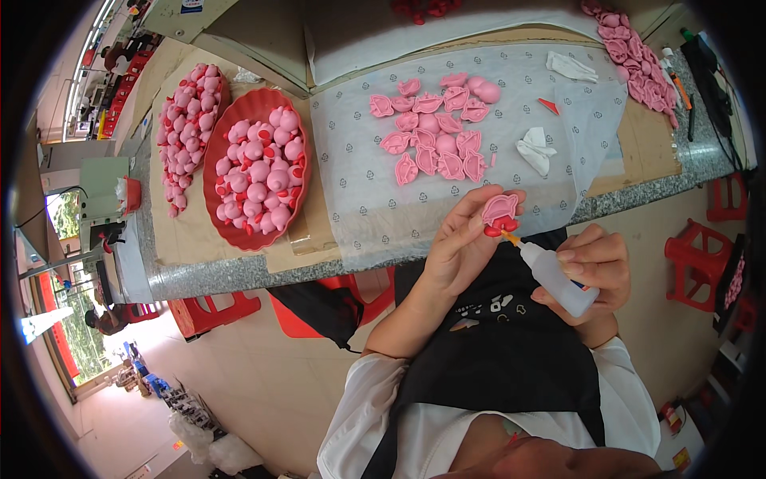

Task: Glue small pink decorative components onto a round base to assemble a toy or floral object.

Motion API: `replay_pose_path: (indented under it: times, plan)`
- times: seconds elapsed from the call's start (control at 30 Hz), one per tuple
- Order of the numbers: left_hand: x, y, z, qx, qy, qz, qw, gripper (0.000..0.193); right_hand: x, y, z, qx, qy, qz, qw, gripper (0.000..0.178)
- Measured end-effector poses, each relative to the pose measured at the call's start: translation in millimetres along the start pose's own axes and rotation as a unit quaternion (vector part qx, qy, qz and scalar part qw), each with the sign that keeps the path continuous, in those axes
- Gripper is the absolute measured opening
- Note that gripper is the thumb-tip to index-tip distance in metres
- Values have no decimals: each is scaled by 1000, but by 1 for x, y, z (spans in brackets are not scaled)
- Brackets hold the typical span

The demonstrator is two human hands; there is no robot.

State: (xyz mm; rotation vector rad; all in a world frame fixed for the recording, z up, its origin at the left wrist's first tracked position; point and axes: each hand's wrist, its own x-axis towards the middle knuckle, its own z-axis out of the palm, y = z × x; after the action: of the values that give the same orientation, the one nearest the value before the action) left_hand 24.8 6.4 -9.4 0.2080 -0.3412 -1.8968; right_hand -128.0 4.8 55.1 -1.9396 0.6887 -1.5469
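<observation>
There, the left hand (467, 243) pinched a pink toy shell (499, 211) with a red base. The right hand (590, 267) gripped a glue bottle (554, 278), its nozzle touching that shell. Speckled grey bench (239, 271), beige floor.

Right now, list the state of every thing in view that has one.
Left hand: shut on pink moulded toy piece with red part.
Right hand: shut on translucent squeeze bottle, nozzle at the piece.
Red oval tray: heaped with pink pieces.
Clear plastic sheet: spread flat, pink shells on it.
</observation>
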Motion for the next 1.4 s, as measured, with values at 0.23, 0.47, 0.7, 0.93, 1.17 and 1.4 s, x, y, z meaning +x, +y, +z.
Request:
replay_pose_path:
  times: [0.23, 0.47, 0.7, 0.93, 1.17, 1.4]
  plan:
    - [0, -1, 1, 8, -2, -1, 1000, 39, 1, 3, 3, 2, 15, -11, 1000, 49]
    - [1, 1, 2, 11, 13, -4, 1000, 39, 3, 6, 5, -5, 6, -15, 1000, 48]
    - [2, -6, 4, 19, 20, -10, 1000, 40, 2, 1, -5, 15, 28, 3, 999, 46]
    - [-6, 0, -5, 13, 56, 38, 998, 40, 4, 33, -68, 73, 142, 172, 972, 31]
    - [6, -2, 2, 21, 74, 42, 996, 39, 17, 133, -182, -266, 140, 243, 922, 27]
    - [8, -6, 10, 29, 77, 41, 996, 39, 44, 173, -187, -467, 46, 185, 864, 29]
